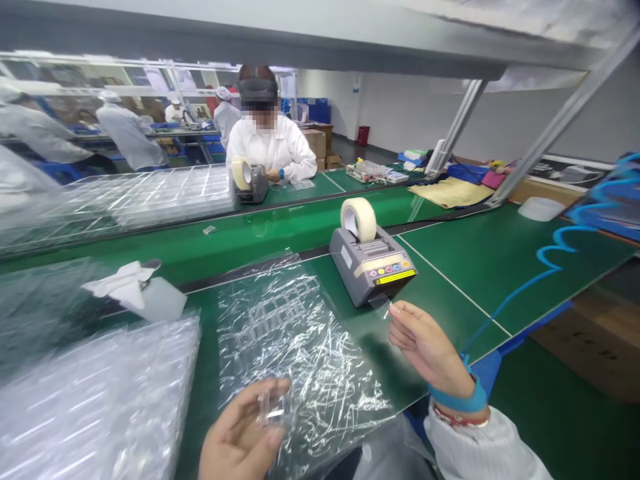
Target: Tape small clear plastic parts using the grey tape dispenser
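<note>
My left hand [239, 433] is low in the view, with its thumb and fingers shut on a small clear plastic piece [271, 407]. My right hand [425, 341] is raised next to the grey electric tape dispenser [373, 265], pinching a thin clear strip [387, 313], probably tape. A white tape roll [359, 219] stands upright in the dispenser. Between my hands, a crinkled clear plastic bag [295, 353] lies flat on the green bench mat [465, 280], with a clear moulded tray visible through it.
Stacks of plastic-wrapped trays [95, 407] lie to my left, beside a white folded sheet [120, 283]. A co-worker [270, 150] sits across the bench behind a second tape dispenser [249, 183]. A blue coiled hose [555, 250] runs along the right side.
</note>
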The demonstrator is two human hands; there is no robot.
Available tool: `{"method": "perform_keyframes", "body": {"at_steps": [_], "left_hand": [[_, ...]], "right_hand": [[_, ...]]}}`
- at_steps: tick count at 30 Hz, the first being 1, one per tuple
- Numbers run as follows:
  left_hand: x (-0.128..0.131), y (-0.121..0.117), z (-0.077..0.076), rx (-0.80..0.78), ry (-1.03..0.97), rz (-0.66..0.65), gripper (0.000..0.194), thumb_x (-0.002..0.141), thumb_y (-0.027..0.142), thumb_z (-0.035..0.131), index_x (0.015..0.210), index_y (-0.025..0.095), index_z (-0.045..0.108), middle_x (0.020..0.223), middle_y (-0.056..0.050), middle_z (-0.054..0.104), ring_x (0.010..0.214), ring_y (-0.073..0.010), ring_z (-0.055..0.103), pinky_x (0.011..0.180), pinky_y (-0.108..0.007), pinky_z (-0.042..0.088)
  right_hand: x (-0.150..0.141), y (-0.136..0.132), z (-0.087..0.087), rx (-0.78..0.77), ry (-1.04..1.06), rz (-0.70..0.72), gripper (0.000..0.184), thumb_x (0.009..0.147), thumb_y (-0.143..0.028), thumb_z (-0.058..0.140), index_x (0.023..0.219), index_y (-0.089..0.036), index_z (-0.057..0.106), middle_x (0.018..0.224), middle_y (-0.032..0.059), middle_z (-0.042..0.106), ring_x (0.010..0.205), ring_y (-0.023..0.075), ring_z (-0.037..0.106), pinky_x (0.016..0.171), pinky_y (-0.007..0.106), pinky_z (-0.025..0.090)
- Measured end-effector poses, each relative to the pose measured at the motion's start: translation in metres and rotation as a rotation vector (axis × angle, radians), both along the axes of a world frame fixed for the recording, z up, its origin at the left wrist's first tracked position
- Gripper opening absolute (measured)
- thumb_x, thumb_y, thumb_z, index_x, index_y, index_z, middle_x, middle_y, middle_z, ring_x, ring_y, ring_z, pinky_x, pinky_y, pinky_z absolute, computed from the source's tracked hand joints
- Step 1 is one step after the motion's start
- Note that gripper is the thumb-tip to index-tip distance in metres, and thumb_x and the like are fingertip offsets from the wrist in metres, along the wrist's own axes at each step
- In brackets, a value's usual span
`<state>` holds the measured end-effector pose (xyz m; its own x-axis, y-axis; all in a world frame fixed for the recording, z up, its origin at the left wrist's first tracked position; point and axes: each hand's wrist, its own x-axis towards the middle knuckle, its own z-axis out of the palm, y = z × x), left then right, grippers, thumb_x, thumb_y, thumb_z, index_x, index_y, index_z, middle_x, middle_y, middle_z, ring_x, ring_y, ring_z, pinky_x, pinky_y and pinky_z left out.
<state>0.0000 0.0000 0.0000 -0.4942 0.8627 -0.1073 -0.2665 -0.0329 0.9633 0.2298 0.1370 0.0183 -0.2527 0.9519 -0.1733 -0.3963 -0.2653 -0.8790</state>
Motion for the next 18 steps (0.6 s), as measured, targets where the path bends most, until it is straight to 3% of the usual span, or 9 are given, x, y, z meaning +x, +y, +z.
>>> {"method": "perform_keyframes", "body": {"at_steps": [4,8,12,18], "left_hand": [[0.011,0.008,-0.004,0.287,0.268,0.107,0.035,0.061,0.014,0.076,0.094,0.02,0.068,0.092,-0.006,0.071,0.092,-0.0203,0.065,0.079,-0.023,0.054],[0.02,0.011,-0.003,0.442,0.505,0.18,0.038,0.065,0.008,0.071,0.101,0.022,0.065,0.092,-0.005,0.071,0.099,-0.0203,0.062,0.087,-0.03,0.052],[0.019,0.008,-0.008,0.473,0.539,0.159,0.037,0.07,0.012,0.069,0.106,0.02,0.063,0.098,-0.007,0.069,0.098,-0.0214,0.062,0.085,-0.034,0.053],[0.019,0.008,-0.014,0.504,0.522,0.115,0.04,0.071,0.009,0.068,0.109,0.021,0.061,0.103,-0.007,0.065,0.095,-0.0205,0.062,0.078,-0.028,0.054]], "right_hand": [[-0.045,-0.039,0.023,-0.097,0.194,0.157,0.03,0.074,-0.032,0.067,0.061,-0.018,0.044,0.045,-0.0116,0.022,0.04,0.0036,0.013,0.04,0.022,0.011],[-0.075,-0.071,0.038,-0.166,0.252,0.364,0.027,0.078,-0.033,0.063,0.063,-0.018,0.047,0.044,-0.0112,0.022,0.04,0.0038,0.014,0.041,0.021,0.013],[-0.087,-0.085,0.042,-0.165,0.224,0.474,0.027,0.078,-0.035,0.063,0.064,-0.018,0.049,0.042,-0.0112,0.022,0.041,0.0041,0.014,0.042,0.022,0.012],[-0.089,-0.089,0.041,-0.2,0.154,0.457,0.031,0.074,-0.039,0.066,0.061,-0.018,0.047,0.043,-0.0112,0.022,0.042,0.0045,0.013,0.042,0.023,0.011]]}}
